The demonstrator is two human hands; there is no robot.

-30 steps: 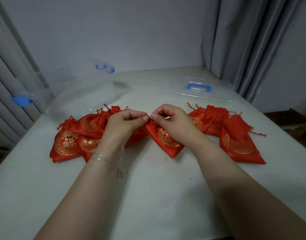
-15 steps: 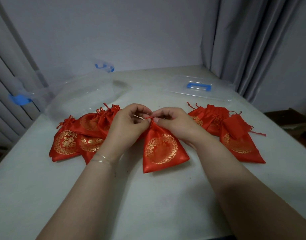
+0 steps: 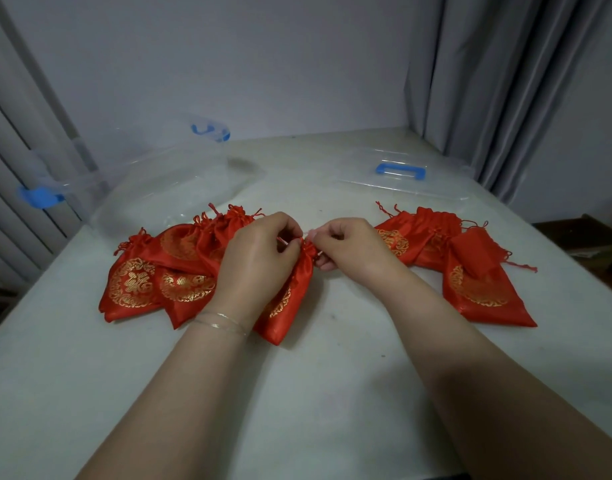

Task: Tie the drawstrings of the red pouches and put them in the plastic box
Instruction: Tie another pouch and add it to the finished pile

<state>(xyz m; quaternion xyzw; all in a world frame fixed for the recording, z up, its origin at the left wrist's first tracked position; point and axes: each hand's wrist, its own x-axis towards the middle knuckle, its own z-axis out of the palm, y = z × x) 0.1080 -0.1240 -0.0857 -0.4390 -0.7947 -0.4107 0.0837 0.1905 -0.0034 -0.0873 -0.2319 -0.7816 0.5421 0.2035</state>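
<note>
A red pouch with gold print (image 3: pixel 290 296) lies on the table between my hands, its gathered neck pointing away from me. My left hand (image 3: pixel 256 261) pinches a thin drawstring at the left of the neck and covers part of the pouch. My right hand (image 3: pixel 349 247) pinches the drawstring on the right side of the neck. A pile of red pouches (image 3: pixel 166 271) lies to the left, another pile (image 3: pixel 471 268) to the right. The clear plastic box (image 3: pixel 152 188) with blue clips stands at the back left.
The clear lid with a blue handle (image 3: pixel 401 171) lies flat at the back right. Grey curtains (image 3: pixel 526 84) hang on the right and vertical blinds on the left. A white table (image 3: pixel 318 386) stretches in front of me.
The pouch between my hands has turned and slid left, partly under my left hand. Both hands have drawn the strings apart at its neck, which now looks gathered.
</note>
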